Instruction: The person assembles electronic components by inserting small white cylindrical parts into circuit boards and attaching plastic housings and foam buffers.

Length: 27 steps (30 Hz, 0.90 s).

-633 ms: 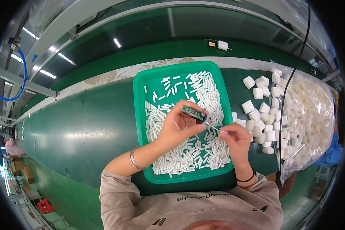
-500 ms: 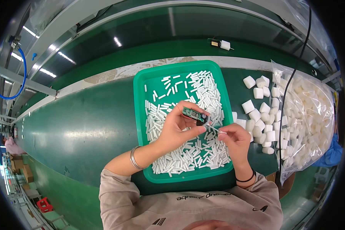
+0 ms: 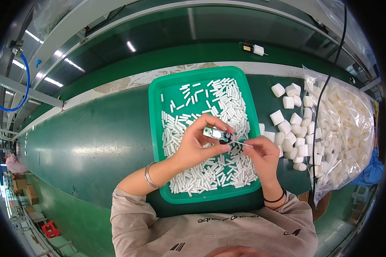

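My left hand [image 3: 195, 144] is closed round a small electronic assembly [image 3: 218, 134], a green circuit board with a pale block on it and a dark end piece. From that end a thin white rod [image 3: 242, 143] sticks out toward the right. My right hand [image 3: 263, 156] pinches the rod's outer end between thumb and fingertips. Both hands are above a green tray [image 3: 154, 128], which holds a great many short white sticks [image 3: 201, 180]. Fingers hide part of the assembly, and how the rod joins it is too small to make out.
Right of the tray, white cylindrical foam-like plugs [image 3: 284, 127] lie loose beside a clear plastic bag [image 3: 351, 124] full of them. A black cable [image 3: 328, 77] hangs in front of the bag. Another assembly with a white plug [image 3: 255, 49] lies on the green conveyor belt [image 3: 180, 52] beyond.
The assembly in my left hand has turned, showing more of the board's pale block. The rod and my right hand have barely shifted. On the belt, the other assembly has moved right.
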Each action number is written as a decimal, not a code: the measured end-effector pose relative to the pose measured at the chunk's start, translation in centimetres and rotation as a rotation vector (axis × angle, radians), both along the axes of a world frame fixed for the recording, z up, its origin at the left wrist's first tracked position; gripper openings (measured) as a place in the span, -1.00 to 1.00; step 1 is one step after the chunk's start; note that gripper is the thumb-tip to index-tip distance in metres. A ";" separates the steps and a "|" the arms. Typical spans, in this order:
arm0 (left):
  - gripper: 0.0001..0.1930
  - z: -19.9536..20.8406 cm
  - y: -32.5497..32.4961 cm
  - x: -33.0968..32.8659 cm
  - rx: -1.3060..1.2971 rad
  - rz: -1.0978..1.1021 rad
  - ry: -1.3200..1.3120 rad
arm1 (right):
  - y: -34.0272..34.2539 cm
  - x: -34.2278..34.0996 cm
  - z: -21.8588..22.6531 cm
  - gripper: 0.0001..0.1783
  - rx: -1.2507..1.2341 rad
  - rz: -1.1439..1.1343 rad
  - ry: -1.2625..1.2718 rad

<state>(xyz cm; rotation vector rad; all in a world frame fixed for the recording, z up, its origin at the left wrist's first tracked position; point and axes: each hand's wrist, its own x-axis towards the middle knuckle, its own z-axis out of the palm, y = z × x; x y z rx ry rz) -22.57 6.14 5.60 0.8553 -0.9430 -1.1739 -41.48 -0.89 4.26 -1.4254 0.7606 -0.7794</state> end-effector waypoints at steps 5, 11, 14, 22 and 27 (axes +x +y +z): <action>-0.65 0.1 0.0 0.0 0.016 -0.010 -0.001 | 0.0 0.0 0.0 -0.85 0.002 -0.034 -0.022; -0.67 0.1 0.0 0.1 0.019 -0.017 -0.084 | 0.0 -0.2 -0.1 -0.84 -0.017 -0.073 -0.068; -0.68 0.1 0.0 0.0 -0.004 -0.032 -0.060 | 0.1 -0.2 -0.1 -0.84 0.008 -0.076 -0.075; -0.65 0.4 -0.1 0.1 0.084 0.012 -0.086 | -0.1 -0.4 -0.5 -0.83 -0.074 -0.069 -0.120; -0.68 0.3 0.0 -0.3 0.076 -0.008 -0.166 | 0.1 -0.1 0.0 -0.83 -0.150 -0.114 -0.040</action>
